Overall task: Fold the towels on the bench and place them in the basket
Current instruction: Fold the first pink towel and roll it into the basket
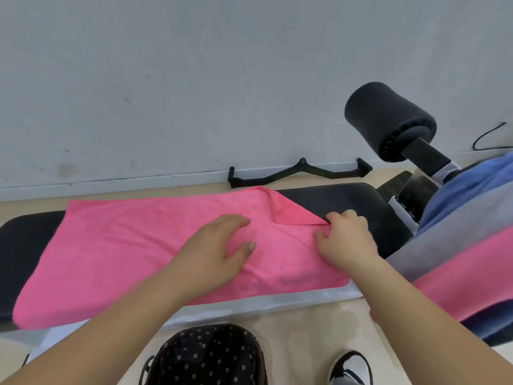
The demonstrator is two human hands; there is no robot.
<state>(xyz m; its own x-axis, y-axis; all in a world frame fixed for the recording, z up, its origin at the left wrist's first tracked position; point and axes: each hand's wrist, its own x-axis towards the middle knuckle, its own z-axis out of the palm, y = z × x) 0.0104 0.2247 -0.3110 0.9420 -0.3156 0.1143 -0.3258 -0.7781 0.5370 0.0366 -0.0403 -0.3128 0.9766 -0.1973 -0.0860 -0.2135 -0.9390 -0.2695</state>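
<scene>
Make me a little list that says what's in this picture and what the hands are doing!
towel: pink towel spread flat along the black bench, its far right corner flipped over
left hand: left hand resting open and flat on the towel
right hand: right hand with its grip pinched on the flipped corner
pile: more towels, blue, grey and pink, heaped at the right
floor: black metal handle by the wall
basket: not in view

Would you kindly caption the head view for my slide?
Left hand flattens pink towel on bench; right hand pinches its folded corner.
</scene>
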